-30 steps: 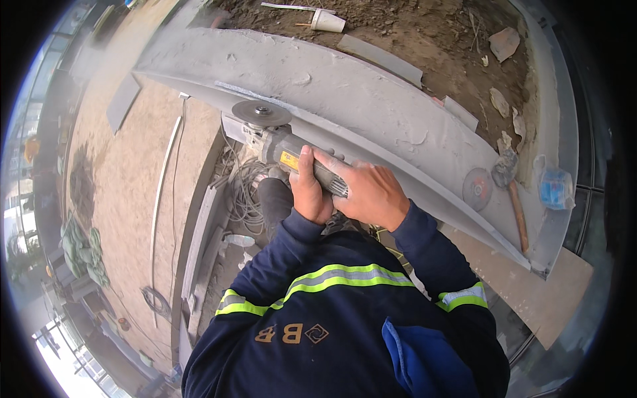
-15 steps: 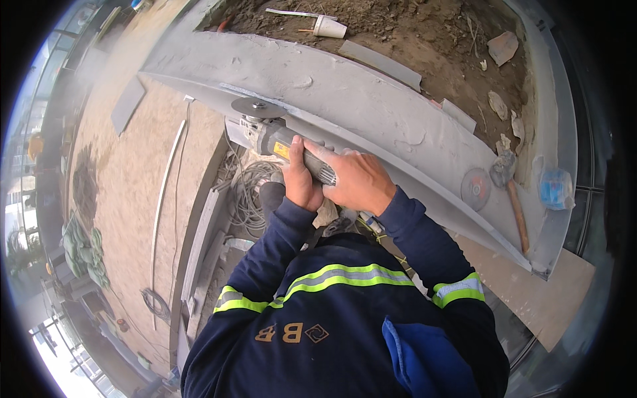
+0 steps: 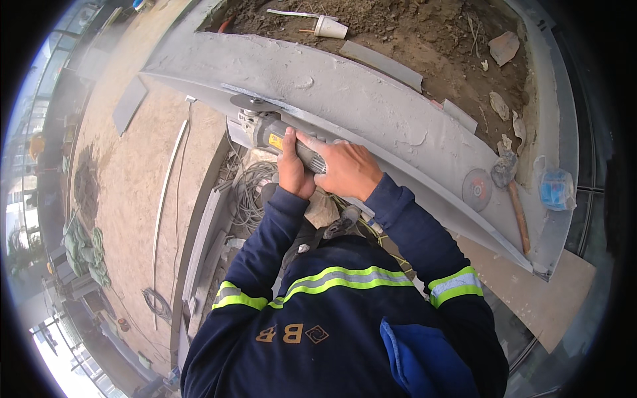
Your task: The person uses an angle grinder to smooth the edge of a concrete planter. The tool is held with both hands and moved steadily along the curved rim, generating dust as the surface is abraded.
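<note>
Both of my hands are wrapped round an angle grinder (image 3: 271, 132) with a dark grey body and a yellow label. My left hand (image 3: 292, 169) grips it from the near side, thumb pointing up along the casing. The right hand (image 3: 350, 167) closes over the rear of the body from the right. At the tool's far end, the round disc (image 3: 255, 103) lies against the edge of a grey stone slab (image 3: 358, 99), partly hidden by it. Whether the disc cuts into the slab, I cannot tell.
A hammer (image 3: 517, 209), a spare disc (image 3: 476, 190) and a blue packet (image 3: 556, 190) lie on the slab's right part. Beyond is soil with a white cup (image 3: 330, 27). Coiled cable (image 3: 249, 199) lies below the grinder; a loose grey tile (image 3: 129, 106) is at left.
The grinder and both hands have shifted slightly left and toward the slab edge, and the disc now appears more tilted. Dust at the upper left has thinned.
</note>
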A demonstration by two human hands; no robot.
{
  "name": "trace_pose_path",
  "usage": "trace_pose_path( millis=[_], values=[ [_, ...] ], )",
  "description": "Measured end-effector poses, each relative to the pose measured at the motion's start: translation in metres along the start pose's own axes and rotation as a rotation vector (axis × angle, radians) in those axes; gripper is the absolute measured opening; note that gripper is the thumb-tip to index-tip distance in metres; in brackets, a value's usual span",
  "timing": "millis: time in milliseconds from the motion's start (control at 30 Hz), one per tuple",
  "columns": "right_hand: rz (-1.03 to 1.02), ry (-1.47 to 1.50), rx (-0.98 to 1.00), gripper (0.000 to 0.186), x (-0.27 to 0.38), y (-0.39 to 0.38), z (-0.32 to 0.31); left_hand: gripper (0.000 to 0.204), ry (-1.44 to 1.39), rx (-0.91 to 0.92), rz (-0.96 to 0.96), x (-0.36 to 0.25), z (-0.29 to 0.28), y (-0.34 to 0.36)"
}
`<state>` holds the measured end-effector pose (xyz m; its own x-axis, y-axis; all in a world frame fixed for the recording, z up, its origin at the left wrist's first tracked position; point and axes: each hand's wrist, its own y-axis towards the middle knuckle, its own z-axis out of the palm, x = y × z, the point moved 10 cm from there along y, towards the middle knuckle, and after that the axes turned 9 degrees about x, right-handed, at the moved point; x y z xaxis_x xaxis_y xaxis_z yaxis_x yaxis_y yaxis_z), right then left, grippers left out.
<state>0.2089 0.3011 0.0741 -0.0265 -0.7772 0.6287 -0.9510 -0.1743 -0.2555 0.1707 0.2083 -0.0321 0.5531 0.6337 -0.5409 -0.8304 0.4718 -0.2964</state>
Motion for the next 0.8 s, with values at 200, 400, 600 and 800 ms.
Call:
trace_pose_path(
  millis=[200,400,600,800],
  values=[
    [0.055,-0.027,0.039,0.092,0.003,-0.046,-0.010,0.044,0.024,-0.039,0.015,0.022,0.018,-0.034],
    [0.064,-0.046,0.038,0.085,-0.001,-0.055,-0.011,0.042,0.027,-0.021,0.046,0.027,0.024,-0.040],
    [-0.005,0.011,0.015,0.087,-0.001,-0.011,-0.003,0.040,0.006,-0.029,0.034,0.003,0.003,-0.005],
    [0.026,-0.002,0.029,0.088,-0.001,-0.029,-0.006,0.043,0.040,-0.037,0.016,0.013,0.015,-0.023]
  ],
)
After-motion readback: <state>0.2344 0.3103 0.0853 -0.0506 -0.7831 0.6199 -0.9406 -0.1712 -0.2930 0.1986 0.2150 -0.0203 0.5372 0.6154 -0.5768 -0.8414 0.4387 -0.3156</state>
